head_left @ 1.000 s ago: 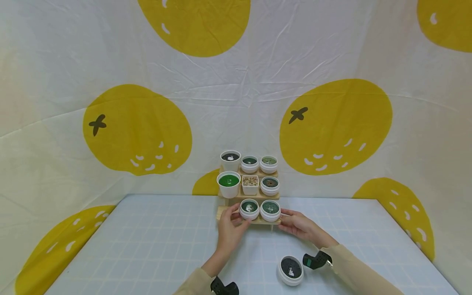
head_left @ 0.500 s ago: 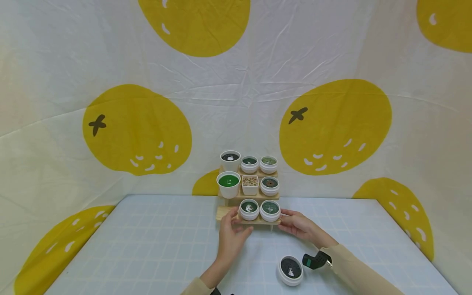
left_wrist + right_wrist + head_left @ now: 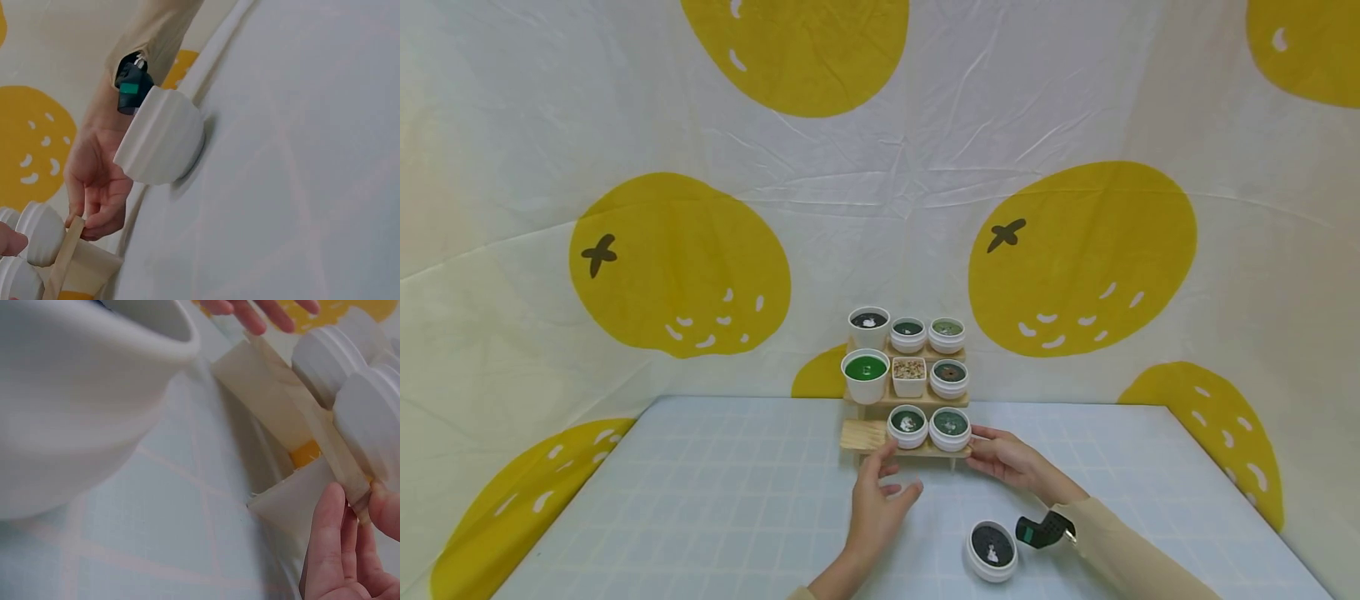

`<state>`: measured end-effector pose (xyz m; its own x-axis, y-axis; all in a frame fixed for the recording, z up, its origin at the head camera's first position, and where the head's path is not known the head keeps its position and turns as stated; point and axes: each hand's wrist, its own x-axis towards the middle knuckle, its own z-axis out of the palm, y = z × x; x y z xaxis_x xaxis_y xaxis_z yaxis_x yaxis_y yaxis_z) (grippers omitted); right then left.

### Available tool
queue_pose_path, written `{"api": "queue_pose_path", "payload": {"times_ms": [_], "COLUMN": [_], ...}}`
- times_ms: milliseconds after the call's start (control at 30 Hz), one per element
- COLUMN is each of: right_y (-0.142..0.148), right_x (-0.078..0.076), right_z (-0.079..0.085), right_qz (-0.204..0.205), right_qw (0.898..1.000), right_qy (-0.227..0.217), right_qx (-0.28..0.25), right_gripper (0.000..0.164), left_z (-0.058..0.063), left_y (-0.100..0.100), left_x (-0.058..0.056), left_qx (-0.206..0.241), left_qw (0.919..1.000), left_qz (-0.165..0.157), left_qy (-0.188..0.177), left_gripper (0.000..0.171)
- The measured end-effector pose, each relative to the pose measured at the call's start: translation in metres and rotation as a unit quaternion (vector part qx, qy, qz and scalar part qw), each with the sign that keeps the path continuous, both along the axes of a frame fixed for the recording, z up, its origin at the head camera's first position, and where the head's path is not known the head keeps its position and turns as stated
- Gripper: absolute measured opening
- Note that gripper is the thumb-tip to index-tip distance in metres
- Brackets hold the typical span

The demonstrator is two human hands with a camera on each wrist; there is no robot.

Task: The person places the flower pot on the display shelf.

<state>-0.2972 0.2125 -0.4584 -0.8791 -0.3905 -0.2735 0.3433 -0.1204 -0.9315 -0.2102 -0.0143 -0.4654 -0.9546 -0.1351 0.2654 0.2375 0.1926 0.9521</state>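
A three-step wooden display stand (image 3: 862, 434) bears small white pots with dark green or black tops. My right hand (image 3: 1009, 458) pinches the right end of its lowest step; in the right wrist view the thumb and fingers (image 3: 326, 540) sit on either side of the wood. On that step two white pots, a left one (image 3: 907, 427) and a right one (image 3: 951, 428), stand side by side. In front of the step hangs my left hand (image 3: 880, 506), loosely spread and holding nothing. Its fingertip overlaps the step's front edge in the head view; contact cannot be told.
A lone white pot (image 3: 992, 551) with a black top stands on the table near my right wrist. Higher steps carry a green-topped cup (image 3: 865, 375), a square tub of speckled bits (image 3: 909, 377) and several more pots. A fruit-print cloth (image 3: 880, 150) hangs behind.
My left hand has let go of the left pot on the lowest step and drawn back toward me, down and slightly right. The right hand and the pots stay where they were.
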Motion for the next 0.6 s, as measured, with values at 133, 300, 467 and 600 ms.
{"api": "queue_pose_path", "payload": {"times_ms": [133, 300, 467, 600], "right_y": [0.001, 0.003, 0.004, 0.004], "right_x": [0.000, 0.001, 0.000, 0.000], "right_z": [0.000, 0.000, -0.002, -0.002], "right_qz": [0.012, 0.018, 0.015, 0.016], "right_qw": [1.000, 1.000, 1.000, 1.000], "right_qy": [0.012, 0.013, 0.013, 0.016], "right_qx": [-0.004, -0.005, -0.001, -0.003], "right_gripper": [0.065, 0.066, 0.066, 0.067], "left_z": [-0.001, -0.001, -0.005, -0.005], "left_y": [0.003, 0.007, 0.012, 0.016], "left_x": [0.005, 0.013, 0.020, 0.022], "left_qx": [-0.006, -0.002, 0.003, 0.014], "left_qw": [0.9999, 0.9992, 0.9965, 0.9920], "left_qz": [-0.011, -0.035, -0.081, -0.125], "left_qy": [0.005, 0.016, 0.022, 0.005], "left_gripper": [0.058, 0.052, 0.048, 0.049]}}
